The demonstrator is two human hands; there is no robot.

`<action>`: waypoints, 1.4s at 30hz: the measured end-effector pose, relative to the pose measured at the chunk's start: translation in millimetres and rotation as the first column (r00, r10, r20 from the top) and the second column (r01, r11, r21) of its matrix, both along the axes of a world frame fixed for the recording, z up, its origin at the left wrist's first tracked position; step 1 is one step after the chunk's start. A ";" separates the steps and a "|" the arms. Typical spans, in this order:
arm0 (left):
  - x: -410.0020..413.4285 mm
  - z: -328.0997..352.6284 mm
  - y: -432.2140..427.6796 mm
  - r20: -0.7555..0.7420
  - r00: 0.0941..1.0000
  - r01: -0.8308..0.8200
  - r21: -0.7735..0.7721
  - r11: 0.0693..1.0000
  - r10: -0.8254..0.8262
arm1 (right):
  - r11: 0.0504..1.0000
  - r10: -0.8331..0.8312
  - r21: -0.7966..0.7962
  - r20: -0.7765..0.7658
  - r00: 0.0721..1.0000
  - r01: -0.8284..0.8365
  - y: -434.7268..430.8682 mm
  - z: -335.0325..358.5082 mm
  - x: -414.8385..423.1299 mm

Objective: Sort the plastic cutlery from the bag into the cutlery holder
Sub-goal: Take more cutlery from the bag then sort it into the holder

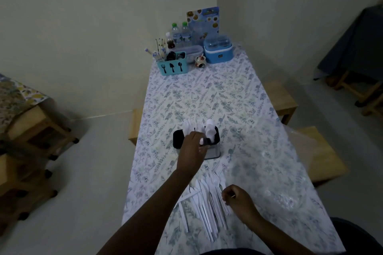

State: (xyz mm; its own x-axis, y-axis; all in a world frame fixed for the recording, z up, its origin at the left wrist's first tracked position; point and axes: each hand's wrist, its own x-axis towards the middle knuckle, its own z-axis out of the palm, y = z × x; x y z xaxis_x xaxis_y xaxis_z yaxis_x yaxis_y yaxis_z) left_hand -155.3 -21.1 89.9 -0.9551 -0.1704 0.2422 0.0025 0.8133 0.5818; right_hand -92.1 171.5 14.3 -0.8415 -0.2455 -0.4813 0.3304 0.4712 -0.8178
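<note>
A black-topped metal cutlery holder [214, 152] stands mid-table with white plastic spoons [209, 128] and forks sticking up from it. My left hand [191, 151] reaches over its near rim, fingers pinched around a white piece at the holder's opening. A loose pile of white plastic cutlery [207, 203] lies on the cloth near the front edge. My right hand [238, 197] rests on the right side of that pile, fingers curled on a piece. A crumpled clear plastic bag [284, 172] lies to the right.
The table carries a floral cloth [196, 97]. At the far end stand a teal cutlery caddy [173, 66], water bottles [181, 35], a blue container [217, 51] and a small jar [200, 61]. Wooden stools [284, 99] flank the table on both sides.
</note>
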 end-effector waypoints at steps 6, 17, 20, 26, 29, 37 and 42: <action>61.1 -37.7 -4.9 0.257 0.966 -0.029 0.195 0.980 -0.022 | 0.955 0.083 0.294 -0.160 0.984 -0.032 2.4 -24.7 -3.2; 120.4 -73.1 -10.7 0.427 0.903 -0.094 0.296 0.950 -0.043 | 0.834 0.250 0.544 -0.225 0.942 -0.091 -18.1 -53.1 7.6; 122.8 -73.9 -13.8 0.441 0.896 -0.069 0.268 0.961 -0.058 | 0.829 0.249 0.552 -0.222 0.943 -0.089 -25.3 -49.7 9.9; 121.2 -73.7 -24.8 0.445 0.893 -0.060 0.259 0.964 -0.064 | 0.812 0.268 0.573 -0.189 0.945 -0.115 -29.4 -50.8 13.5; 119.5 -74.8 -30.6 0.449 0.890 -0.050 0.272 0.961 -0.081 | 0.817 0.269 0.565 -0.201 0.942 -0.113 -28.0 -51.3 16.0; 110.8 -74.4 -34.0 0.444 0.889 -0.029 0.305 0.952 -0.116 | 0.832 0.285 0.543 -0.238 0.929 -0.116 -23.6 -51.9 17.7; 104.6 -75.2 -33.3 0.447 0.884 -0.031 0.351 0.936 -0.138 | 0.870 0.250 0.474 -0.194 0.948 -0.133 -17.7 -49.9 17.9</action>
State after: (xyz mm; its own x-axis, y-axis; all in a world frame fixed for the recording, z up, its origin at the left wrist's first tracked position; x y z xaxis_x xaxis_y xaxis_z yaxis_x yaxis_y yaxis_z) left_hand -50.7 -54.4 14.7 -0.9518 -0.1057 -0.2878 -0.2949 0.5723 0.7652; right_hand -74.2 153.8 -35.6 -0.9040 -0.2203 -0.3665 0.0155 0.8396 -0.5429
